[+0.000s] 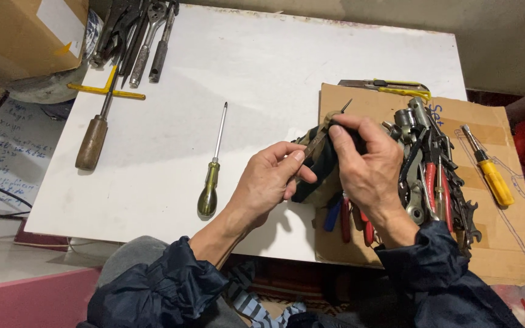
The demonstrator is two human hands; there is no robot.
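**Head view: both hands work a slim tool through a dark cloth**

Head view, from the left: a cardboard box (22, 33) sits at the worktop's (262, 67) far corner, and beside it a cluster of sockets and drivers (135, 36) lies with handles pointing toward the person, easy to pick up. One wooden-handled driver (92, 141) lies with a yellow T-bar (106, 91) across its shaft. One screwdriver with a clear yellow handle (208, 191) lies alone on bare white, set apart from both groups.

At centre, the left hand (268, 182) pinches a slim metal tool (320, 138) between thumb and fingers, steadying it. The right hand (366, 164) is closed over a dark cloth (320, 167) wrapped round that tool, whose tip pokes out above.

Further right, a cardboard sheet (505, 243) keeps a heap of pliers and wrenches (435, 176) off the white surface; their number is too tangled to count. One yellow utility knife (390, 87) lies at its far edge, and one yellow-handled screwdriver (490, 167) beside the heap.
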